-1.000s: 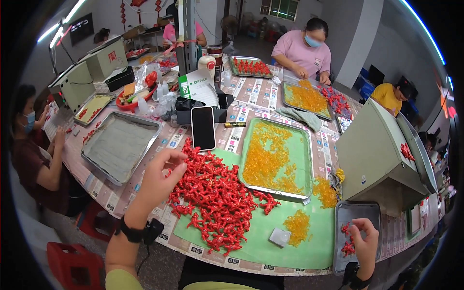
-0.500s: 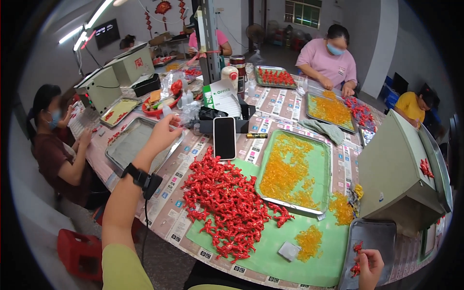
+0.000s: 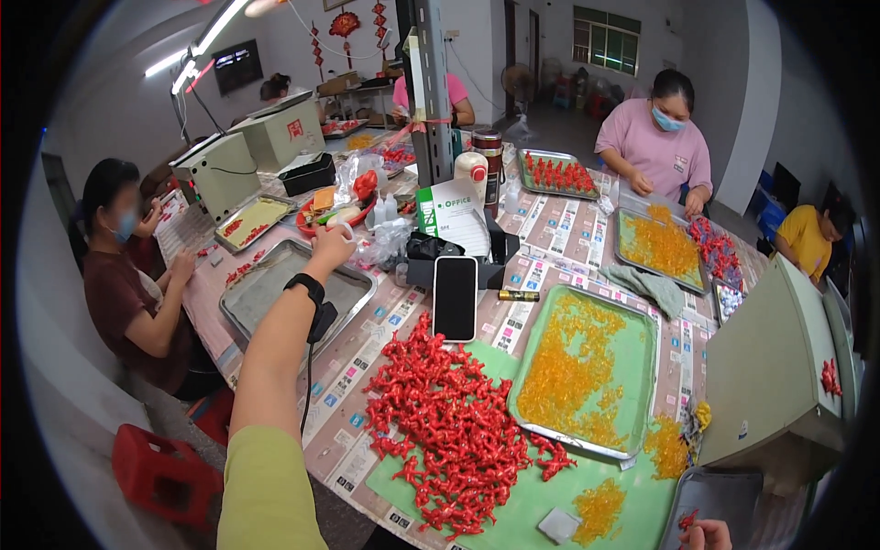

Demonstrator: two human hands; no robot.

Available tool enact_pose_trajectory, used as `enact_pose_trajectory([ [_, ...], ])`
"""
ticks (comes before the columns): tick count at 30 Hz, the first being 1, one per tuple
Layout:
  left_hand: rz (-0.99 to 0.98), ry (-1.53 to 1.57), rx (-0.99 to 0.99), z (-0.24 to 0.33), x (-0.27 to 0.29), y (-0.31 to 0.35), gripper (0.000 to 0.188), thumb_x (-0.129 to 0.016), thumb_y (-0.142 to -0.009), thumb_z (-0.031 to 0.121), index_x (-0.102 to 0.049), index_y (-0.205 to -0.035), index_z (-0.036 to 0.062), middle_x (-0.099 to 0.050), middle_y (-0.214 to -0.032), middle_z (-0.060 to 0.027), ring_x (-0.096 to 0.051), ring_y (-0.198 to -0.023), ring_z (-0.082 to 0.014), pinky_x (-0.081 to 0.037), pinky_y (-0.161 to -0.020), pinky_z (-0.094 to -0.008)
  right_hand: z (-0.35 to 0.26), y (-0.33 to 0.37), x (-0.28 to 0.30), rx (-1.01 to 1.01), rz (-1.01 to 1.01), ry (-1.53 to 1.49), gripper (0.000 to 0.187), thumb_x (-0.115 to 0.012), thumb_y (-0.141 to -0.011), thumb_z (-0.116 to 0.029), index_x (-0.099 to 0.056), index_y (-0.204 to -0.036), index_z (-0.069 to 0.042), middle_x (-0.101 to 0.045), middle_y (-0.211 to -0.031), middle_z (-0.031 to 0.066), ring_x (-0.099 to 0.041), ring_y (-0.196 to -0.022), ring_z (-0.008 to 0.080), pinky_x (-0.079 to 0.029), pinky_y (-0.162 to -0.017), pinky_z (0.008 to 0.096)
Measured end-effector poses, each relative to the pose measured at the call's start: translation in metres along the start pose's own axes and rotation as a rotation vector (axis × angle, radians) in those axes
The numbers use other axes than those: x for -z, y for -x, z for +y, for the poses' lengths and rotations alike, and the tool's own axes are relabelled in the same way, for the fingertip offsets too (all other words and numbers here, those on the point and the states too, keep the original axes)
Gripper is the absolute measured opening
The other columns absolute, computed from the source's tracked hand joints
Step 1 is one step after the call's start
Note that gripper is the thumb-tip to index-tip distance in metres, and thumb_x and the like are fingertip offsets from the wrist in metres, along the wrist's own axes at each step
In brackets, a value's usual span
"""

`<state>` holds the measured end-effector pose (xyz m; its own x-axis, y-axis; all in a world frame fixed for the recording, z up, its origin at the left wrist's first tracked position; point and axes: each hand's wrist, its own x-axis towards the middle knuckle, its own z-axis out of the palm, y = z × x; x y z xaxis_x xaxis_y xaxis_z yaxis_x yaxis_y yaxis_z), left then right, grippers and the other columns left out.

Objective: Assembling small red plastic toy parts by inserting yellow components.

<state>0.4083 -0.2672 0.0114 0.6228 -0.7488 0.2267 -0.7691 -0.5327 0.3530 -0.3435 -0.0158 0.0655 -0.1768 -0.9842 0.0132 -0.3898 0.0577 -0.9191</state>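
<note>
My left hand (image 3: 332, 254) is stretched far over the table beside a red basket (image 3: 307, 223). Its fingers are curled at a whitish translucent thing too small to make out, near several small squeeze bottles (image 3: 391, 207). At the lower right edge my right hand (image 3: 708, 534), partly cut off by the frame, pinches a small red plastic figure (image 3: 687, 520) above a dark grey tray (image 3: 724, 486). Between my arms lies a big heap of red figures (image 3: 449, 431) on a green sheet (image 3: 394, 481). A metal tray (image 3: 653, 385) of small yellow translucent pieces (image 3: 568, 367) is to its right.
A phone (image 3: 455, 298) leans against a dark box behind the heap. A bare metal tray (image 3: 240, 316) lies under my left forearm. A pale angled machine housing (image 3: 770, 357) bounds the right side. A metal post (image 3: 431, 101) rises from the table. Other people work around it.
The view has shifted, so the table sits lower and further right. My left hand has reached a little further left toward the basket. My right hand stays low with the red figure.
</note>
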Motion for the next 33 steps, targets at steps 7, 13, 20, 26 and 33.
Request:
enact_pose_trajectory([
  [7,-0.095,0.008,-0.051,-0.012,-0.013,-0.035,0.040,-0.069,-0.069,0.042,-0.068,-0.104,0.0234,-0.050,-0.124,-0.0214,-0.037,-0.126,-0.0344,-0.027,-0.103,-0.0463,-0.016,-0.004,-0.005,-0.134,0.038,-0.009,0.014,-0.055,-0.093,-0.013,-0.058,-0.100,-0.002,-0.058,-0.076,0.0042,-0.049,-0.049,0.0060,-0.042,-0.040,0.0197],
  [13,-0.126,0.133,-0.063,-0.033,-0.027,-0.051,0.027,-0.070,-0.068,0.038,-0.074,-0.087,0.0183,-0.064,-0.103,-0.0170,-0.056,-0.107,-0.0300,-0.044,-0.094,-0.0373,-0.036,-0.016,-0.021,-0.193,-0.006,0.054,0.013,-0.055,-0.093,-0.014,-0.059,-0.100,-0.003,-0.062,-0.080,0.0045,-0.047,-0.046,0.0046,-0.039,-0.038,0.0185],
  [20,-0.132,0.289,-0.122,-0.031,-0.030,-0.052,0.036,-0.073,-0.070,0.032,-0.071,-0.084,-0.0008,-0.068,-0.082,-0.0191,-0.067,-0.075,-0.0241,-0.053,-0.073,-0.0328,-0.037,-0.015,-0.026,-0.155,0.005,0.046,0.012,-0.055,-0.093,-0.011,-0.059,-0.100,-0.003,-0.062,-0.081,0.0048,-0.044,-0.044,0.0037,-0.037,-0.036,0.0175],
  [26,-0.161,0.202,-0.117,-0.034,-0.031,-0.054,0.044,-0.071,-0.071,0.038,-0.070,-0.093,-0.0002,-0.069,-0.081,-0.0160,-0.067,-0.074,-0.0217,-0.053,-0.072,-0.0316,-0.032,-0.011,-0.022,-0.127,0.010,0.029,0.012,-0.055,-0.093,-0.010,-0.059,-0.100,-0.001,-0.063,-0.082,0.0052,-0.046,-0.044,0.0041,-0.037,-0.037,0.0175],
  [33,-0.182,0.395,-0.079,-0.035,-0.037,-0.061,0.038,-0.069,-0.075,0.034,-0.070,-0.094,0.0011,-0.069,-0.086,-0.0129,-0.065,-0.077,-0.0184,-0.051,-0.073,-0.0307,-0.030,-0.008,-0.019,-0.095,0.027,0.018,0.012,-0.057,-0.092,-0.010,-0.060,-0.099,-0.001,-0.063,-0.080,0.0054,-0.047,-0.045,0.0040,-0.037,-0.038,0.0173],
])
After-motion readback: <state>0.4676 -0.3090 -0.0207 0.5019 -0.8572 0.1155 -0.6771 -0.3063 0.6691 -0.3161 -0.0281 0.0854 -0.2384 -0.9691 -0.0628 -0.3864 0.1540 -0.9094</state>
